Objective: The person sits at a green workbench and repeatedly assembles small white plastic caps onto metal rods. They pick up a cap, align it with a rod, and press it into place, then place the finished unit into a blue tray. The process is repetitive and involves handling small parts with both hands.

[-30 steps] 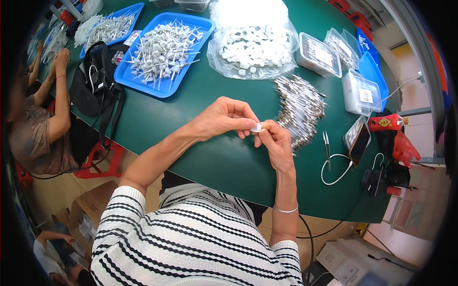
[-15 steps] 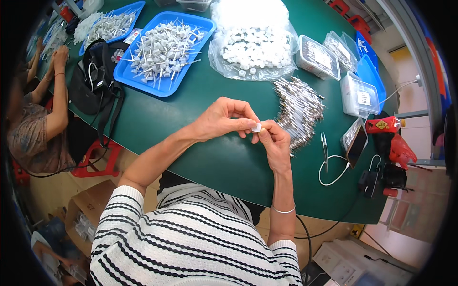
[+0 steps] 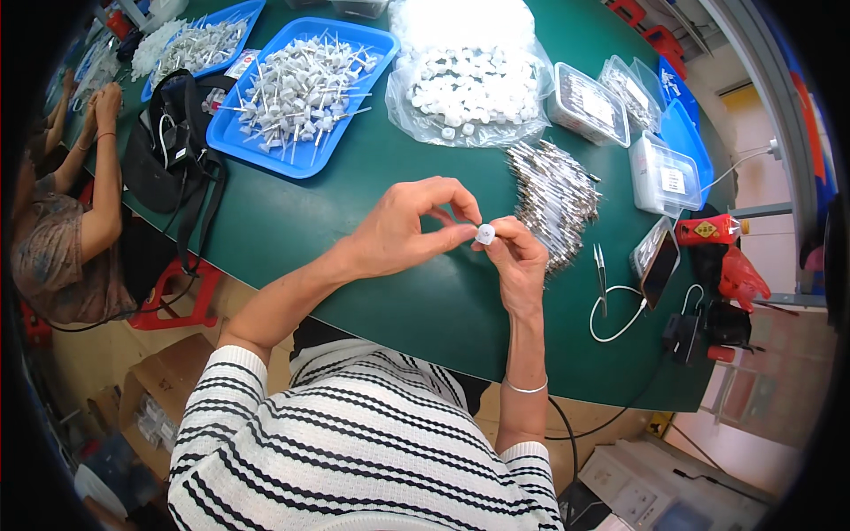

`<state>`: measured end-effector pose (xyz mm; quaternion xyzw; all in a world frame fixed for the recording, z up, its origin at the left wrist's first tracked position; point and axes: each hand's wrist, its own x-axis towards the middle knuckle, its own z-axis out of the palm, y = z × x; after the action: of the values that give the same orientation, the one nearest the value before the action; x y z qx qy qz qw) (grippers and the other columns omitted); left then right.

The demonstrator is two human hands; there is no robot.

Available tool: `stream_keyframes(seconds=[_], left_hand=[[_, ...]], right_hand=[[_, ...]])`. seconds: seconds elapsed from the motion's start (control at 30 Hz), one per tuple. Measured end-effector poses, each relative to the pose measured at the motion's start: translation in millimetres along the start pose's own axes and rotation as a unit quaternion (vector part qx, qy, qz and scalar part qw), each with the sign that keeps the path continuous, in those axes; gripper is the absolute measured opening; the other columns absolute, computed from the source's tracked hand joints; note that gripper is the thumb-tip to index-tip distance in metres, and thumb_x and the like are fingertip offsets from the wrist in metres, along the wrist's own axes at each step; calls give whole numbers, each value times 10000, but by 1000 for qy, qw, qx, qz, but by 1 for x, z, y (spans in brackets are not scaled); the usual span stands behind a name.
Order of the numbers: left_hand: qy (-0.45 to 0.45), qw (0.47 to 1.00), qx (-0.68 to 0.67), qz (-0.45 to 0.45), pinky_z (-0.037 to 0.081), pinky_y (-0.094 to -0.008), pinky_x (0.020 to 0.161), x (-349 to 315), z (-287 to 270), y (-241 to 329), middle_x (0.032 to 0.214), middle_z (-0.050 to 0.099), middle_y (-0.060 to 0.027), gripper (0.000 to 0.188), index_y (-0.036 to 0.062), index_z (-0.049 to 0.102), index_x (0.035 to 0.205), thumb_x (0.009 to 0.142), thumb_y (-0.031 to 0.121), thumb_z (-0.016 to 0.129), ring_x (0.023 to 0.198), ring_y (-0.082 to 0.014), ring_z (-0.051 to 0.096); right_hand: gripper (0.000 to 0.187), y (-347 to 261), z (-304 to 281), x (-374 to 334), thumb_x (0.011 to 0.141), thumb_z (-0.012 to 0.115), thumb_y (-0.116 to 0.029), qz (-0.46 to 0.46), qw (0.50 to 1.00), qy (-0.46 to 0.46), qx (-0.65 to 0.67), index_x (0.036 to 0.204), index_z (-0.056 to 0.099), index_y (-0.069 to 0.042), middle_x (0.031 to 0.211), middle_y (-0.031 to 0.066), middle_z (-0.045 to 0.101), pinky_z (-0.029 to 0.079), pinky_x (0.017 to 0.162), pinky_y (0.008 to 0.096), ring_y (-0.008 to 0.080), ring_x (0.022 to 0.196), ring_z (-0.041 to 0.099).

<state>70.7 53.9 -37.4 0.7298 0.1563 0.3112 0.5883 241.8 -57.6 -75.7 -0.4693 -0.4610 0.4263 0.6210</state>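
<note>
Above the near part of the table, my left hand (image 3: 403,226) and my right hand (image 3: 516,257) meet at a small white plastic cap (image 3: 485,234). The right thumb and fingers pinch its right side. My left thumb and index finger curve in from the other side, their tips at the cap's left edge. A round face of the cap is turned up. Whether anything thin sits inside it is too small to tell. Just beyond my right hand lies a dense pile of slim metal-and-clear rods (image 3: 558,203).
An open plastic bag of white caps (image 3: 474,88) lies at the back. A blue tray (image 3: 305,164) holds many white stemmed pieces. Lidded clear boxes (image 3: 589,106), tweezers (image 3: 601,279) and a phone (image 3: 658,270) are at right. A black bag (image 3: 164,168) and a co-worker (image 3: 75,239) are at left.
The cap has turned so its round face shows more fully, and it has moved slightly right. My left fingers have spread a little around it; my right hand has shifted slightly right.
</note>
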Motion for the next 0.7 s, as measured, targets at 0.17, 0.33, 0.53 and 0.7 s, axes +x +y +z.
stream_keyframes(seconds=[0.17, 0.33, 0.53, 0.7], left_hand=[[50, 955, 225, 188, 504, -292, 658, 3, 2, 1, 943, 634, -53, 276, 66, 635, 930, 683, -18, 724, 835, -209, 601], [77, 917, 295, 257, 501, -319, 615, 3, 5, -6, 939, 625, -51, 282, 89, 644, 892, 644, 14, 757, 806, -233, 591], [83, 874, 368, 307, 514, -314, 606, 3, 2, -6, 929, 619, -46, 255, 98, 651, 884, 646, 55, 730, 799, -226, 590], [89, 848, 399, 338, 514, -297, 583, 2, 1, -6, 912, 618, -42, 207, 100, 649, 848, 648, 76, 698, 787, -221, 590]], right_hand=[[139, -1, 0, 1, 893, 634, -88, -2, 1000, 8, 1, 972, 643, 26, 882, 50, 585, 455, 666, 228, 122, 779, 577], [124, 0, 0, 1, 893, 625, -58, 5, 1000, 20, 0, 976, 643, 33, 884, 51, 587, 465, 681, 224, 128, 788, 588], [124, 0, -1, 1, 882, 634, -41, -2, 1000, 19, -20, 979, 643, 36, 873, 56, 591, 468, 681, 224, 124, 771, 598], [121, 0, -1, 0, 877, 634, -28, -3, 999, 22, -30, 980, 646, 34, 868, 55, 593, 467, 673, 224, 124, 761, 601]])
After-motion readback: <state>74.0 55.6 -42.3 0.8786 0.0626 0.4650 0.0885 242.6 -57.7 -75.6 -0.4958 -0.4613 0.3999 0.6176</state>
